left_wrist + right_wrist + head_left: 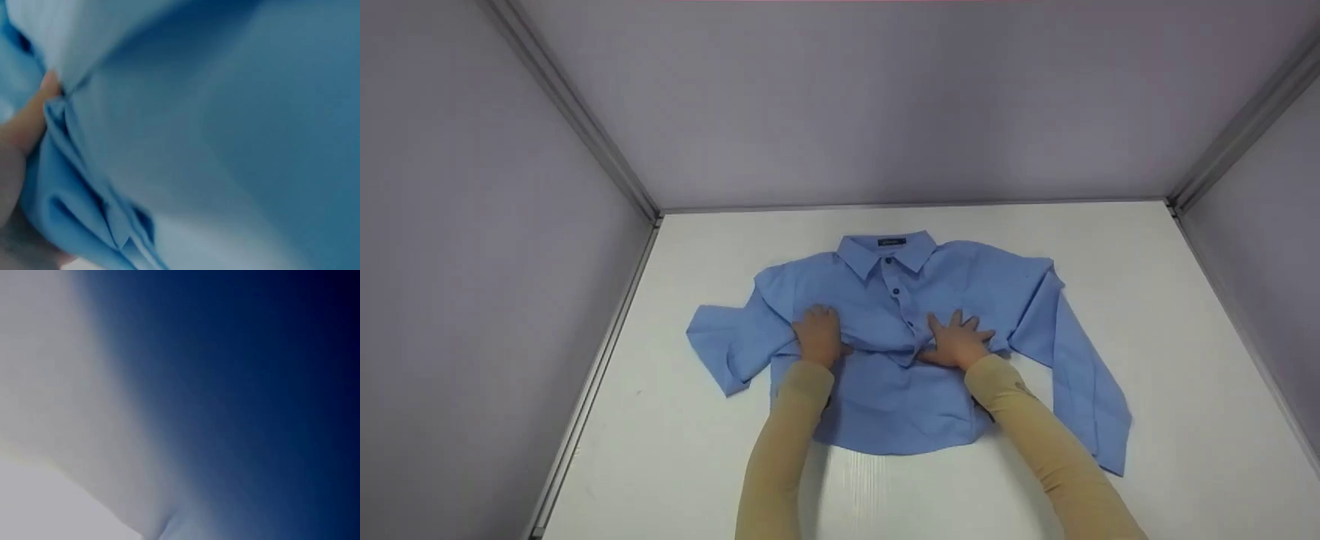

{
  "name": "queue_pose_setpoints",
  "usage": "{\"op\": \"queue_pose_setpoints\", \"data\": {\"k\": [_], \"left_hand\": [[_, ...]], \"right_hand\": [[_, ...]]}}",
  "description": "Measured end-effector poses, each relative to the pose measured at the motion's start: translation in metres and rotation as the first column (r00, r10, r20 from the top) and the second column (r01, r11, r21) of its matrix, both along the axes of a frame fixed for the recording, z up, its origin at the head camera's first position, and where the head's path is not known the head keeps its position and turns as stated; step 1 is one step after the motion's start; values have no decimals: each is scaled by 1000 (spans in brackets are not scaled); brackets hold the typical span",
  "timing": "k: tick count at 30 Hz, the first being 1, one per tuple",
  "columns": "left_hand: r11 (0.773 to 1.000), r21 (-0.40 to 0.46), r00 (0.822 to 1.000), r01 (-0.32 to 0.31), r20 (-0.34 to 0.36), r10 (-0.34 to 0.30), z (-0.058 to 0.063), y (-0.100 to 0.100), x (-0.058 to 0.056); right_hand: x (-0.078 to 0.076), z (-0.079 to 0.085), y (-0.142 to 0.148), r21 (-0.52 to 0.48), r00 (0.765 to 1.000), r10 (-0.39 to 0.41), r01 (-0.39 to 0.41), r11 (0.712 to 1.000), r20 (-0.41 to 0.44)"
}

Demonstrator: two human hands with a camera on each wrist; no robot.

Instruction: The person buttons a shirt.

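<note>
A blue long-sleeved shirt point(892, 405) lies front up on the white table, collar toward the back wall, with dark buttons down the upper placket. A crosswise fold runs over its middle, the chest part overlapping the lower part. My left hand point(819, 335) rests on the cloth at the left of this fold, fingers pointing away. On the right side, my right hand point(958, 343) presses on the shirt with fingers spread. In the left wrist view, the left thumb point(34, 115) lies against bunched blue cloth. Close, blurred fabric point(242, 399) fills much of the right wrist view; the right hand is out of sight there.
The shirt's sleeve on the left point(720, 337) is bent and crumpled; the one on the right point(1091, 390) stretches toward the front. White table surface point(660, 457) surrounds the shirt. Grey walls point(885, 105) with metal edging enclose the back and both sides.
</note>
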State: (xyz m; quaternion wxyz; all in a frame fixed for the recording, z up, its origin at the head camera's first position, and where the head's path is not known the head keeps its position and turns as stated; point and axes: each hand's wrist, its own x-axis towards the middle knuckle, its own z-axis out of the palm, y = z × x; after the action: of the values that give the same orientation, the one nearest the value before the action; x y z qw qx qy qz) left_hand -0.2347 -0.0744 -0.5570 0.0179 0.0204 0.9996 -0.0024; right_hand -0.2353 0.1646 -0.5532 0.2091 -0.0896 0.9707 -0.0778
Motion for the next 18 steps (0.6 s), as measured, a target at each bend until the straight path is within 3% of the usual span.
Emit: {"op": "queue_pose_setpoints", "data": {"k": [4,7,13,18], "left_hand": [[998,-36,985,60,-160,-65,-1,8,0],[995,-51,969,87,-227,-96,0,13,2],[994,-23,959,105,-262,-107,-2,18,6],[999,-28,956,42,-289,-48,-11,16,7]], "right_hand": [[-8,2,-2,-3,1000,-24,24,1000,-9],[-13,5,-2,-16,999,-36,36,999,-5],[-19,8,1,-35,998,-58,59,998,35],[-24,7,2,-60,997,-65,67,996,36]]}}
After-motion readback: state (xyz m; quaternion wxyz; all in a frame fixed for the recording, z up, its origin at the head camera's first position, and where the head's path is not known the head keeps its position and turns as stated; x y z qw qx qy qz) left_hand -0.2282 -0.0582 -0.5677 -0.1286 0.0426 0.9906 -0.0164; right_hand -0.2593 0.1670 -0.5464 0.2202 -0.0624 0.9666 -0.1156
